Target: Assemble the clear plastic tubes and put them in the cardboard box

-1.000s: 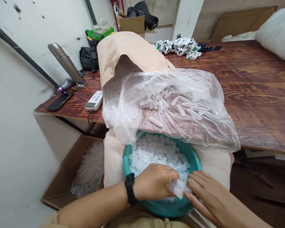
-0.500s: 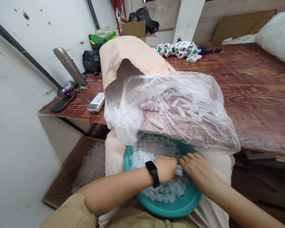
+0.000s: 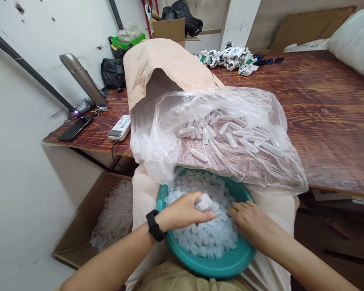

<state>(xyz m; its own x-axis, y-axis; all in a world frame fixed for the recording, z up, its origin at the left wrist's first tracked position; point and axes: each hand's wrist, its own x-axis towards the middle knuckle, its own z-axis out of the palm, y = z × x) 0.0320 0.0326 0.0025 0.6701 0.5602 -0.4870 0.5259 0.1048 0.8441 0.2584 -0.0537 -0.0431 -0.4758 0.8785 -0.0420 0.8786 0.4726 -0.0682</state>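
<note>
A teal basin [image 3: 215, 271] rests on my lap, filled with small translucent white plastic caps [image 3: 212, 244]. Over the middle of the pile, my left hand [image 3: 183, 212], with a black band on its wrist, curves thumb and fingers around a few translucent caps [image 3: 204, 203]. My right hand [image 3: 248, 218] is at the basin's right side, its fingers curled down at the edge of the pile. Whatever its fingertips hold is hidden. Just beyond the basin, a clear plastic bag [image 3: 230, 161] lies on the table with many slim translucent tubes [image 3: 245, 145] inside.
A cardboard box [image 3: 79, 226] of translucent pieces stands on the lower left. The wooden table [image 3: 327, 121] holds a beige sheet [image 3: 170, 60], a phone [image 3: 75, 128], a white device [image 3: 119, 127], a metal flask [image 3: 81, 79] and a heap of white parts [image 3: 233, 56].
My left hand has moved left, away from my right hand, and its grip has widened around a few caps. My right hand stays at the basin's right side. The view has shifted slightly.
</note>
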